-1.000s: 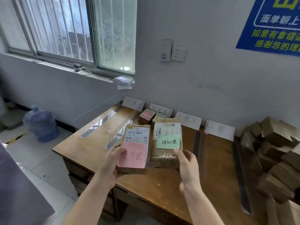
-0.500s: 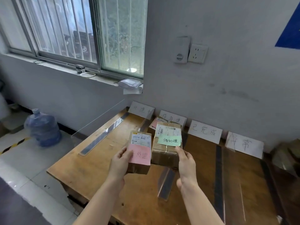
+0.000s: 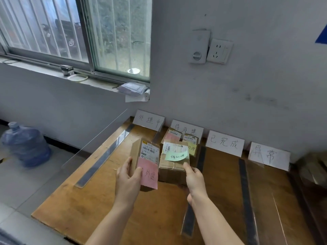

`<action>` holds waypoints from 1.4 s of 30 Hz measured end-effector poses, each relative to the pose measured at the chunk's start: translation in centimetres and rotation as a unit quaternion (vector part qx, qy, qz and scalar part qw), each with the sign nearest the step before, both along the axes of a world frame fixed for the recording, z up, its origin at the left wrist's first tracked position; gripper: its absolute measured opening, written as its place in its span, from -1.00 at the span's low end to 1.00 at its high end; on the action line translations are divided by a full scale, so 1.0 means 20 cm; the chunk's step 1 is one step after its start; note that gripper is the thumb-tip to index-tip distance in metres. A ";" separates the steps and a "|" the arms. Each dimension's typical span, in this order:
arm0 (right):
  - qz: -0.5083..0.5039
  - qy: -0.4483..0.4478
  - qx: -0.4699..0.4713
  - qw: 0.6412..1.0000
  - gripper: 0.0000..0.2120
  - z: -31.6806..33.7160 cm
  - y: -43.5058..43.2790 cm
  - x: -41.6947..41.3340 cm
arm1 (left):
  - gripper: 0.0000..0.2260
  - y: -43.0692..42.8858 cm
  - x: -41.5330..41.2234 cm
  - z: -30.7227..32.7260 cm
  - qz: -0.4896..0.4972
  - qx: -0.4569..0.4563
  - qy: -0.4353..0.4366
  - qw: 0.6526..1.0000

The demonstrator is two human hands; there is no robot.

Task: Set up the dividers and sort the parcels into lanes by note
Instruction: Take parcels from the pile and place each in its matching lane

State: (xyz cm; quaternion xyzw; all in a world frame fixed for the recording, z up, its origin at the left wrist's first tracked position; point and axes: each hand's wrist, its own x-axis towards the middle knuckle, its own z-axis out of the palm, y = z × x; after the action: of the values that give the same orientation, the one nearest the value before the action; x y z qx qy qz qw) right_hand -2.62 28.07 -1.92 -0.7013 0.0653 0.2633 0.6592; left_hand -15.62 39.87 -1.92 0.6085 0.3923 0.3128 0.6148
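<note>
Parcels fill both hands: the left hand (image 3: 128,177) grips the pink-note parcel (image 3: 141,152) along its left side, and the right hand (image 3: 193,177) grips the green-note parcel (image 3: 172,172) at its near corner. They are side by side over the desk (image 3: 99,209), just before two more parcels (image 3: 172,136) at the second sign (image 3: 187,129). Clear dividers (image 3: 104,156) run lengthwise.

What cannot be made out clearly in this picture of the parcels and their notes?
Head view:
Pink note: first character covered by left hand.
Yellow note: left part hidden behind green-note parcel.
Shipping label on pink-note parcel: print too small.
Blue poster: cut off by right edge.
</note>
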 end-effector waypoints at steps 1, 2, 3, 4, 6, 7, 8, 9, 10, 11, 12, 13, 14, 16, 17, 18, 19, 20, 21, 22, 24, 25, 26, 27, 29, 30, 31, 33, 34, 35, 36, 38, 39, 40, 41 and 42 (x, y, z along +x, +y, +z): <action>-0.005 0.011 -0.004 1.000 -0.50 -0.01 0.02 0.00 | -0.55 0.03 0.01 0.01 -0.007 0.002 -0.009 1.000; -0.009 0.020 -0.009 1.000 -0.49 -0.02 0.05 0.00 | -0.56 0.06 0.01 0.03 -0.016 -0.001 -0.020 1.000; -0.012 0.027 -0.015 0.999 -0.49 -0.03 0.07 0.00 | -0.56 0.09 0.02 0.04 -0.026 -0.009 -0.032 0.999; -0.014 0.030 -0.022 0.999 -0.49 -0.04 0.10 -0.01 | -0.57 0.12 0.03 0.04 -0.037 -0.020 -0.042 0.998; -0.021 0.036 -0.038 0.998 -0.51 -0.06 0.15 -0.01 | -0.58 0.16 0.05 0.04 -0.053 -0.045 -0.054 0.996; -0.028 0.039 -0.046 0.998 -0.53 -0.08 0.17 -0.01 | -0.59 0.18 0.05 0.04 -0.058 -0.058 -0.058 0.995; -0.036 0.042 -0.058 0.997 -0.54 -0.10 0.19 -0.01 | -0.59 0.19 0.06 0.04 -0.065 -0.070 -0.060 0.994; -0.043 0.045 -0.070 0.996 -0.54 -0.12 0.21 0.00 | -0.60 0.20 0.06 0.03 -0.071 -0.079 -0.062 0.992; -0.052 0.047 -0.082 0.994 -0.55 -0.14 0.23 0.00 | -0.60 0.21 0.07 0.03 -0.077 -0.085 -0.064 0.991; -0.060 0.050 -0.093 0.993 -0.55 -0.16 0.24 0.01 | -0.60 0.22 0.07 0.03 -0.083 -0.091 -0.065 0.990; -0.066 0.050 -0.106 0.991 -0.56 -0.17 0.25 0.01 | -0.60 0.23 0.07 0.02 -0.088 -0.095 -0.066 0.989; -0.070 0.050 -0.119 0.989 -0.57 -0.19 0.26 0.01 | -0.61 0.24 0.07 0.02 -0.091 -0.100 -0.068 0.989; -0.072 0.049 -0.131 0.988 -0.58 -0.21 0.27 0.01 | -0.61 0.26 0.07 0.02 -0.093 -0.104 -0.070 0.988; -0.078 0.051 -0.155 0.984 -0.58 -0.25 0.28 0.01 | -0.64 0.28 0.07 0.03 -0.096 -0.112 -0.072 0.986; -0.081 0.045 -0.171 0.981 -0.58 -0.27 0.28 0.00 | -0.65 0.29 0.07 0.03 -0.098 -0.115 -0.075 0.986; -0.081 0.037 -0.188 0.978 -0.57 -0.29 0.28 0.00 | -0.67 0.29 0.06 0.03 -0.099 -0.119 -0.077 0.985; -0.074 0.023 -0.208 0.975 -0.55 -0.31 0.28 0.00 | -0.68 0.30 0.06 0.03 -0.101 -0.122 -0.078 0.984; -0.058 -0.005 -0.236 0.970 -0.54 -0.33 0.28 -0.01 | -0.68 0.31 0.06 0.04 -0.103 -0.124 -0.079 0.984; -0.031 -0.046 -0.277 0.959 -0.52 -0.35 0.28 -0.01 | -0.67 0.31 0.07 0.04 -0.106 -0.126 -0.079 0.983; 0.005 -0.099 -0.325 0.941 -0.50 -0.36 0.29 -0.01 | -0.66 0.32 0.07 0.04 -0.109 -0.127 -0.080 0.983; 0.098 -0.193 -0.410 0.886 -0.40 -0.37 0.30 -0.04 | -0.65 0.32 0.08 0.04 -0.113 -0.125 -0.078 0.983; 0.150 -0.225 -0.438 0.858 -0.34 -0.37 0.30 -0.05 | -0.65 0.32 0.08 0.04 -0.116 -0.123 -0.077 0.983; 0.199 -0.247 -0.459 0.830 -0.29 -0.37 0.31 -0.06 | -0.65 0.31 0.09 0.03 -0.120 -0.121 -0.077 0.982; 0.238 -0.258 -0.476 0.806 -0.25 -0.37 0.31 -0.07 | -0.65 0.31 0.10 0.03 -0.125 -0.121 -0.078 0.982; 0.289 -0.276 -0.495 0.772 -0.24 -0.40 0.30 -0.08 | -0.66 0.28 0.12 0.03 -0.137 -0.127 -0.085 0.979; 0.303 -0.281 -0.498 0.762 -0.26 -0.41 0.29 -0.08 | -0.65 0.26 0.13 0.02 -0.144 -0.130 -0.086 0.977; 0.310 -0.282 -0.499 0.759 -0.28 -0.42 0.28 -0.08 | -0.65 0.23 0.13 0.02 -0.148 -0.129 -0.082 0.977; 0.302 -0.290 -0.494 0.762 -0.30 -0.44 0.25 -0.08 | -0.63 0.18 0.14 -0.02 -0.155 -0.118 -0.067 0.978; 0.290 -0.305 -0.492 0.762 -0.30 -0.44 0.24 -0.09 | -0.63 0.16 0.15 -0.04 -0.157 -0.113 -0.059 0.979; 0.282 -0.316 -0.499 0.756 -0.30 -0.45 0.23 -0.09 | -0.63 0.14 0.16 -0.07 -0.158 -0.109 -0.050 0.980; 0.283 -0.315 -0.512 0.747 -0.30 -0.45 0.22 -0.08 | -0.63 0.12 0.17 -0.09 -0.159 -0.104 -0.040 0.981; 0.303 -0.292 -0.534 0.734 -0.28 -0.46 0.20 -0.07 | -0.63 0.09 0.18 -0.14 -0.155 -0.094 -0.018 0.983; 0.315 -0.276 -0.543 0.728 -0.29 -0.46 0.20 -0.06 | -0.63 0.08 0.19 -0.16 -0.152 -0.090 -0.008 0.984; 0.325 -0.264 -0.547 0.725 -0.30 -0.46 0.20 -0.06 | -0.62 0.08 0.21 -0.18 -0.150 -0.086 0.000 0.985; 0.330 -0.254 -0.545 0.728 -0.32 -0.45 0.19 -0.05 | -0.62 0.08 0.22 -0.21 -0.146 -0.081 0.008 0.986; 0.330 -0.250 -0.539 0.733 -0.34 -0.45 0.19 -0.05 | -0.62 0.08 0.23 -0.24 -0.143 -0.073 0.018 0.987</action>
State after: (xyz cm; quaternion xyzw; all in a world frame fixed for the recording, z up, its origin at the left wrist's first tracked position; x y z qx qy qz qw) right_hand -3.65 31.90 -10.95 -0.9571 -0.2063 0.2006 0.0345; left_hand -10.97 41.47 -6.63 0.6175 0.3344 0.1814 0.6884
